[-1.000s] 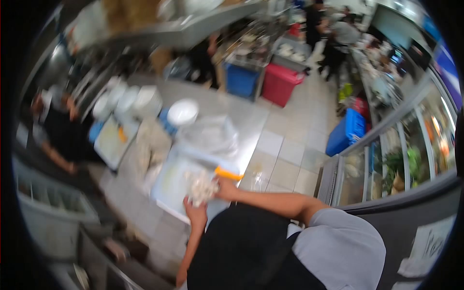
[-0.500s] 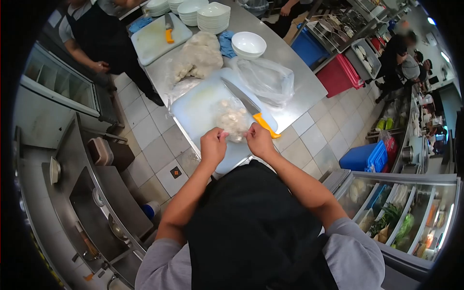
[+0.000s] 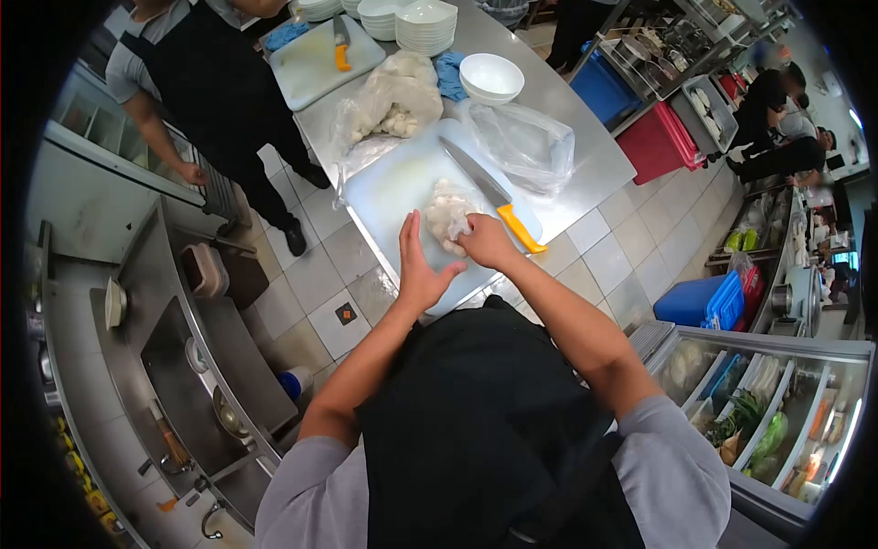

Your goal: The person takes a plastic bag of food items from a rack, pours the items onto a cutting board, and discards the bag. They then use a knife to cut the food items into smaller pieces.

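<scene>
A small clear plastic bag [image 3: 446, 207] of pale, rounded food pieces rests on the white cutting board [image 3: 384, 183]. My right hand [image 3: 485, 241] pinches the bag's gathered end, fingers closed. Beside the bag, my left hand [image 3: 422, 267] is open, thumb spread from upright fingers, holding nothing. A knife [image 3: 476, 172] with a yellow handle lies on the board to the right of the bag, its handle end past the board's edge. Behind the board sits a larger open bag [image 3: 395, 96] with similar pale pieces. The exact kind of food is hard to make out.
An empty-looking clear bag [image 3: 521, 146] lies right of the board, near white bowls [image 3: 492, 77] and a blue cloth [image 3: 449, 75]. Farther back is another cutting board [image 3: 311, 78] with a knife. A person [image 3: 215, 91] stands at the left; a glass-topped fridge [image 3: 750, 412] is at my right.
My left hand has let go of the bag and opened beside it. The right hand now holds the bag's gathered end alone. The person at left has shifted into fuller view.
</scene>
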{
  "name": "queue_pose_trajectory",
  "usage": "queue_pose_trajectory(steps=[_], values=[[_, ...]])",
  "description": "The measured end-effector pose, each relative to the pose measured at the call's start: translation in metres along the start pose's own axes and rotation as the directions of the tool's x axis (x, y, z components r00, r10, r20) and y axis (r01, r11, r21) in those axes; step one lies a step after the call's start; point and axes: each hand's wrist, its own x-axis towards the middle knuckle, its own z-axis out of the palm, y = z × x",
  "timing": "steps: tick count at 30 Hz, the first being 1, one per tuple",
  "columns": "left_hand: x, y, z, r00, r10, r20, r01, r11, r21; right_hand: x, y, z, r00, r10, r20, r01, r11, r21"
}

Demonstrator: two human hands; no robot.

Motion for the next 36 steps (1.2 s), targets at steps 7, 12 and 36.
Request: queue_pose_trajectory(steps=[7,12,36], values=[[0.012,-0.036,0.047,0.976,0.190,-0.106,-0.172,0.972,0.161,0.014,-0.042,-0.006,1.000,0.007,0.018,-0.006,0.998,-0.059],[0.015,-0.046,0.055,0.947,0.193,-0.257,-0.163,0.977,0.136,0.013,-0.072,-0.018,0.992,0.075,0.098,-0.054,0.979,-0.197],[0.217,-0.145,-0.016,0.937,0.054,0.345,0.104,0.900,-0.424,0.143,-0.101,0.024,0.868,0.494,0.060,-0.450,0.830,-0.329]])
